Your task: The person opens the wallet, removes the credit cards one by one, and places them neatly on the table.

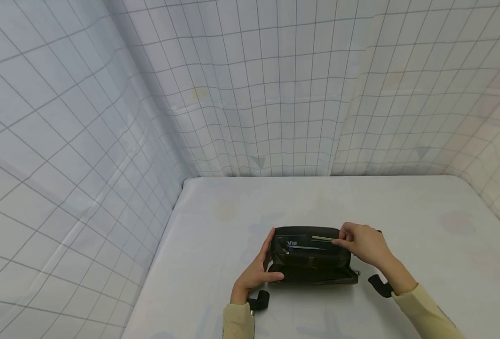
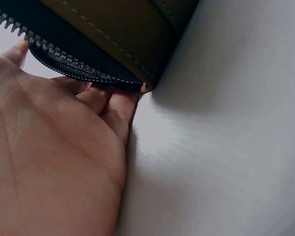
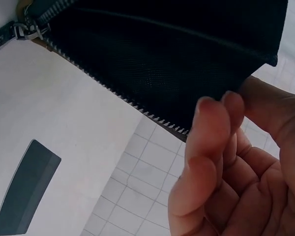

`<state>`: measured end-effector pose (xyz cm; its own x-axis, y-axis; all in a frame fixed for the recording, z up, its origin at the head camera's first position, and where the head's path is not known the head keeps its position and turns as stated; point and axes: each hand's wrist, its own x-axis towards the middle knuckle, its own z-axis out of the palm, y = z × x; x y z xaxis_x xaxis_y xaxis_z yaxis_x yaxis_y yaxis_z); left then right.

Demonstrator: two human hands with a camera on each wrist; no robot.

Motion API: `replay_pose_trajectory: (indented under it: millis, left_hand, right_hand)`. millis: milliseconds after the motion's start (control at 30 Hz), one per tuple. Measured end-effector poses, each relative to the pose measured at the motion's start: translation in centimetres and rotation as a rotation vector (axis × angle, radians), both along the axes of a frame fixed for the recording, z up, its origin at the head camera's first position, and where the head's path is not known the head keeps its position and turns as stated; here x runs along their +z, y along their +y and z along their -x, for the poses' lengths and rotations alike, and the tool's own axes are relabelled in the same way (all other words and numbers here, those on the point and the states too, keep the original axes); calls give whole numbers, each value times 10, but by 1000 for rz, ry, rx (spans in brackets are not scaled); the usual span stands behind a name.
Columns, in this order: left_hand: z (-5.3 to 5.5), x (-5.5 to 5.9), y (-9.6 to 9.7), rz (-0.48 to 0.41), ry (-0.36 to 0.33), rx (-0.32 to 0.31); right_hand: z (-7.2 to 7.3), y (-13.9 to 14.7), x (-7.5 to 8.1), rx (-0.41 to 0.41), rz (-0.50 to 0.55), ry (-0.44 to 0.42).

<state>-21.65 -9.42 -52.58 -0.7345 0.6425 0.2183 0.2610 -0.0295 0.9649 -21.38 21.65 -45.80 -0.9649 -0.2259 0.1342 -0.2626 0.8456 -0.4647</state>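
Observation:
A dark zip-around wallet (image 1: 312,261) lies spread wide on the white table, with "Vip" lettering on a card in its slots. My left hand (image 1: 256,273) grips its left end, thumb over the near flap and fingers along the side. Zipper teeth (image 2: 78,69) run close above the left fingers in the left wrist view. At the upper right of the slots, my right hand (image 1: 366,242) pinches the end of a thin pale card (image 1: 322,238). The right wrist view shows curled fingers (image 3: 206,132) at the wallet's edge; the thumb tip is hidden behind a panel.
A flat dark piece (image 3: 27,189) lies on the table, mostly hidden behind the right hand in the head view. The wallet's zipper pull (image 3: 32,32) hangs at its right corner. White grid-patterned curtains (image 1: 283,94) stand behind and beside the white table (image 1: 216,249).

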Motion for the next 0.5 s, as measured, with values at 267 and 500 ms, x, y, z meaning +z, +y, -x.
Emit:
replay_pose_trajectory:
  millis: [267,500]
  left_hand:
    - [0,4,-1,40,-52,-11]
    - [1,1,-1,36,-36,-3]
  right_hand:
    - [5,-1,2,-4,26,-83]
    - [6,-1,4,5,-17,-46]
